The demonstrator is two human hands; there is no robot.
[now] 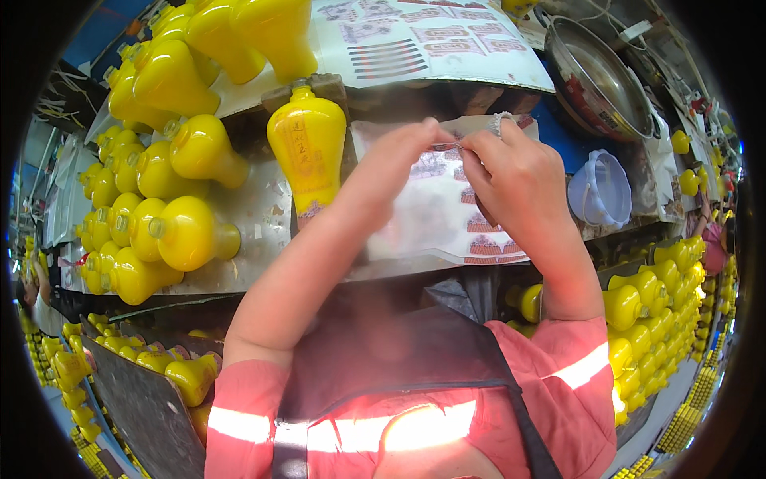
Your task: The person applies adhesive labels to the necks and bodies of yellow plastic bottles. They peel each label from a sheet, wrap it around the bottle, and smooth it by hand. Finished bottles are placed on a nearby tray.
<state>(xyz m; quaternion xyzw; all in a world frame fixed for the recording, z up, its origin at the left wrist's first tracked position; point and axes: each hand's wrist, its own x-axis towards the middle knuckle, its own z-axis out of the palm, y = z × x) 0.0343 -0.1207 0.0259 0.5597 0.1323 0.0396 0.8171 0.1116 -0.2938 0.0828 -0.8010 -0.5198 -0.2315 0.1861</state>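
Above a white sheet of printed decals [423,215], my left hand [399,164] and my right hand [515,172] meet with fingertips pinched. Between them is a small thin piece [447,146], too small to name for certain. A pale, crinkled wrap [499,122] sits around a right finger. Red-brown decals [483,245] run down the sheet's right part, partly hidden by my right hand. Left of my hands, a yellow vase-shaped bottle [307,136], with dark characters and a patterned band at its narrow end, rests against a brown block [331,89]. My left forearm passes beside it.
Several yellow bottles [195,231] crowd the table's left side. Another decal sheet [447,68] lies at the back. A metal pan [602,76] and a pale purple bucket [600,188] stand right. Racks of yellow bottles [654,295] flank me on both sides.
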